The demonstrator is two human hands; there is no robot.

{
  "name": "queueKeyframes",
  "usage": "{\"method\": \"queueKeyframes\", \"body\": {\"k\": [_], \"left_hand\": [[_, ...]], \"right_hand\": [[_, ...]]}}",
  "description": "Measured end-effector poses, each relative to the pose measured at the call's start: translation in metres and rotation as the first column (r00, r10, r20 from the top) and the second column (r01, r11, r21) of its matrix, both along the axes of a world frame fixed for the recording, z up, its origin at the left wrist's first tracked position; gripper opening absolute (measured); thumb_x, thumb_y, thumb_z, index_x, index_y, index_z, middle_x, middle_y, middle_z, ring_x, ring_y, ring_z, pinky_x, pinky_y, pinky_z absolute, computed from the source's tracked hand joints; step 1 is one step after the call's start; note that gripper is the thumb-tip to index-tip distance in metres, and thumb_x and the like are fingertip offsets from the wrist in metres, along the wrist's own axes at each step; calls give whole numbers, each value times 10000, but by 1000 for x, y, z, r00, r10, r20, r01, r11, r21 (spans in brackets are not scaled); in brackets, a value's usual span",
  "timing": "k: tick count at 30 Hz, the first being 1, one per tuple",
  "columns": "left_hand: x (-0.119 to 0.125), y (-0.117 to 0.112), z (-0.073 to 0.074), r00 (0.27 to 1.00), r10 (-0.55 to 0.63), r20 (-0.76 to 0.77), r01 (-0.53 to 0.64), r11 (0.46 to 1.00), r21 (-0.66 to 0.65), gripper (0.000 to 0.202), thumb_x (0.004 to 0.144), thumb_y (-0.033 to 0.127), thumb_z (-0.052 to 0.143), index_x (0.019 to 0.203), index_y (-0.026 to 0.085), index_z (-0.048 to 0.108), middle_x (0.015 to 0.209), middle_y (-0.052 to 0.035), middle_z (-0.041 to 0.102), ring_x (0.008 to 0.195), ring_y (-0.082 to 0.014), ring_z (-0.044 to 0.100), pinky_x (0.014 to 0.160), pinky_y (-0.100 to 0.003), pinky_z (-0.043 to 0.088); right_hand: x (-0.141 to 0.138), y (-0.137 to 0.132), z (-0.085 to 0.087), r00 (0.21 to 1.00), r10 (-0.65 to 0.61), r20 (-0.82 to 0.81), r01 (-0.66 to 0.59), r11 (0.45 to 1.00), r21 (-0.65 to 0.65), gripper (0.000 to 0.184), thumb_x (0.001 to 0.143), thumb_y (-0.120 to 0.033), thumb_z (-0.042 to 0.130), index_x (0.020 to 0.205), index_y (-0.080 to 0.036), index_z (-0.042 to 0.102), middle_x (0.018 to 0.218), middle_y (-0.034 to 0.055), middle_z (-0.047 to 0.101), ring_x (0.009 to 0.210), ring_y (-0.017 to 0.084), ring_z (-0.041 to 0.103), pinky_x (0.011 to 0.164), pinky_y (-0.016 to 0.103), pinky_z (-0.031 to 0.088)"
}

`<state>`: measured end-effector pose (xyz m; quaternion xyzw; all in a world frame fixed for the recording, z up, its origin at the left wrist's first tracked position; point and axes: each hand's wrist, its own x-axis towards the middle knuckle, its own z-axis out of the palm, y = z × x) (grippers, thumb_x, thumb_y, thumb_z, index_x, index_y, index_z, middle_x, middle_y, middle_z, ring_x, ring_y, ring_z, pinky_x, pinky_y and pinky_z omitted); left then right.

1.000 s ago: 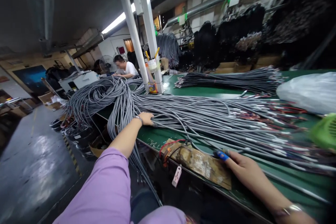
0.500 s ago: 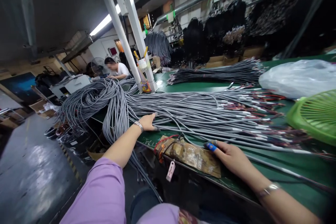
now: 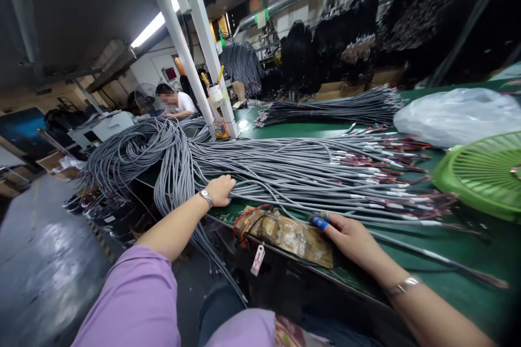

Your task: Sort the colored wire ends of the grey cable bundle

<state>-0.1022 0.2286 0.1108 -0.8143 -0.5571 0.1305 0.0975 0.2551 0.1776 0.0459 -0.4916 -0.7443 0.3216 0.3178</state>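
A thick spread of grey cables point(image 3: 260, 160) runs along the green table point(image 3: 456, 252), their white-banded, stripped ends toward the right. My left hand point(image 3: 220, 191) is closed over cables at the near edge of the spread, its fingertips hidden. Near the front of the table, my right hand point(image 3: 348, 236) pinches one separate grey cable point(image 3: 411, 249), which comes out past the hand toward the lower right. Blue tape wraps my right thumb. Just left of that hand lies a brown taped block point(image 3: 295, 236) with red and black wires and a hanging pink tag point(image 3: 258, 260).
A green fan point(image 3: 480, 173) and a clear plastic bag point(image 3: 459, 116) occupy the right side. Behind the spread lies a bundle of dark cables point(image 3: 329, 111). White posts point(image 3: 205, 49) rise at the back. Cable loops point(image 3: 175, 173) hang over the left edge; a person point(image 3: 179, 102) sits beyond.
The fingers of my left hand have curled in from a more outstretched pose. My right hand stays by the block with its cable. The whole view has shifted slightly.
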Motion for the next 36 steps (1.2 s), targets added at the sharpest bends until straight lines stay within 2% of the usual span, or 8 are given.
{"method": "queueKeyframes", "body": {"k": [4,8,11,13,18,24,27,36], "left_hand": [[0,1,3,993,-107,52,99,985,142,862,615,249,678,1401,133,345,1563,-199,212,1432,-340,225,1113,-424,300],[18,21,8,964,-264,39,260,962,88,1012,615,401,713,1469,124,245,1593,-178,161,1469,-337,95,1166,-445,155],[39,35,10,960,-281,19,280,959,35,1010,610,432,723,1459,143,260,1542,-174,305,1456,-340,150,1166,-473,123],[50,38,10,968,-250,17,249,968,32,946,618,441,717,1424,149,317,1430,-186,458,1396,-352,296,1157,-494,135],[49,19,6,984,-174,38,176,982,-69,410,726,441,606,1052,192,605,1049,-119,658,1014,-303,627,941,-401,449],[42,6,5,994,-110,29,112,989,-101,460,709,352,602,1138,193,552,1148,-116,631,966,-269,659,822,-336,508],[48,12,6,996,-84,7,85,987,-137,521,689,309,605,1191,196,517,1016,-93,696,916,-281,678,760,-347,523],[60,14,3,998,-35,-50,32,998,-59,284,665,287,616,931,189,635,927,-110,722,894,-302,684,735,-369,526]], "right_hand": [[-1,1,-2,1000,-1,13,0,1000,26,387,809,-551,490,678,-222,644,683,18,698,655,209,600,611,301,464],[-1,3,-5,999,-2,33,1,999,33,403,830,-541,458,667,-215,631,640,22,673,636,206,586,597,305,446],[0,3,-5,1000,0,27,-1,999,45,403,833,-543,458,673,-220,637,653,21,676,647,210,589,607,307,451],[0,2,-3,1000,8,7,-8,999,43,391,834,-536,466,690,-224,653,689,19,693,666,214,601,624,308,463],[0,0,-1,999,10,-42,-9,1000,26,392,819,-547,485,706,-219,668,701,15,697,673,210,610,634,295,478],[1,1,-2,1000,26,-16,-25,999,27,375,837,-514,466,705,-214,648,677,10,674,655,191,584,612,278,450],[1,1,-2,999,24,21,-25,999,42,371,843,-493,450,663,-210,606,652,10,649,634,182,558,598,277,429],[1,2,-3,998,67,8,-67,997,25,358,842,-489,445,719,-214,638,719,15,691,683,200,604,644,293,461]]}}
